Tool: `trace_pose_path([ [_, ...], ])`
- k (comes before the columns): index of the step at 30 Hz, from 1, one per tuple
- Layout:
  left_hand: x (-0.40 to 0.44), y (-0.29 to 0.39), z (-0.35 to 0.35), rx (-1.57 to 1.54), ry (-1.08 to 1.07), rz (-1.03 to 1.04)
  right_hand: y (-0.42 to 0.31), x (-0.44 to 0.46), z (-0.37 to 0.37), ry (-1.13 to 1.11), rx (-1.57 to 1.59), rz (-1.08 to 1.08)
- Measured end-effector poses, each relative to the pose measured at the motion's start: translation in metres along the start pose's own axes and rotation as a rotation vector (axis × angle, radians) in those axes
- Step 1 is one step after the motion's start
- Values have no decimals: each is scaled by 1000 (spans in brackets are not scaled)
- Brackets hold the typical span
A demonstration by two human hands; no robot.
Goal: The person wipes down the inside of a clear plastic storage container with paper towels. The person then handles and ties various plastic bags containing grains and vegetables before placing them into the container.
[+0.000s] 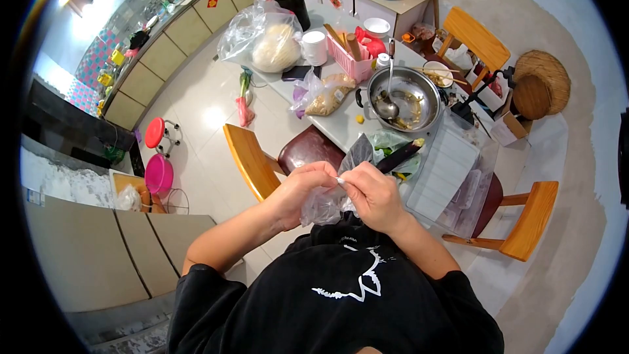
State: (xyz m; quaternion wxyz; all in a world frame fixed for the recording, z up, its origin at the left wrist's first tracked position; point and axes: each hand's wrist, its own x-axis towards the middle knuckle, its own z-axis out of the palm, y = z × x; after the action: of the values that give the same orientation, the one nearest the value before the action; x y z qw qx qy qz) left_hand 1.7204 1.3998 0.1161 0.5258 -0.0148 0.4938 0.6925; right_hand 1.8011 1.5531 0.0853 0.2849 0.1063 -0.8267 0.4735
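Close in front of my chest, my left hand and my right hand are closed, their fingertips meeting. Both pinch a clear plastic bag, which hangs crumpled below and between them. What the bag holds, if anything, cannot be made out. Just beyond my right hand, a dark eggplant lies at the table's near edge beside a thin bag of green vegetables. Farther back stands a steel pot with a ladle resting in it and food scraps on its bottom.
On the table are a bag of tan grains, a pink basket, a paper roll, a big clear bag and a plastic bin. Wooden chairs stand around it. Leafy vegetables hang at its left edge.
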Motion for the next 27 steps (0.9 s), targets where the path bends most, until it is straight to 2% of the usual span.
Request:
trace_pose_path([
  [6, 0, -3, 4, -62, 10, -33, 3, -2, -1, -27, 29, 18],
  [9, 2, -10, 2, 4, -46, 33, 0, -1, -6, -43, 143, 96],
  [11, 3, -13, 2, 151, -61, 182, -1, -1, -10, -71, 194, 160],
  [12, 3, -13, 2, 152, -63, 180, -1, -2, -11, -69, 193, 162],
  [14, 2, -13, 3, 473, -11, 421, -1, -1, -14, -120, 234, 216],
  [18, -2, -9, 0, 635, -6, 498, -3, 3, -19, -187, 258, 265],
  [20, -5, -5, 0, 876, 48, 531, -4, 6, -22, -264, 271, 274],
  [24, -15, 4, 7, 1094, 99, 513, -4, 7, -26, -353, 282, 314],
  [26, -9, -4, 0, 1130, 103, 694, -3, 8, -25, -399, 354, 384],
  [27, -9, -3, 0, 1130, 104, 694, -2, 7, -24, -400, 355, 384],
])
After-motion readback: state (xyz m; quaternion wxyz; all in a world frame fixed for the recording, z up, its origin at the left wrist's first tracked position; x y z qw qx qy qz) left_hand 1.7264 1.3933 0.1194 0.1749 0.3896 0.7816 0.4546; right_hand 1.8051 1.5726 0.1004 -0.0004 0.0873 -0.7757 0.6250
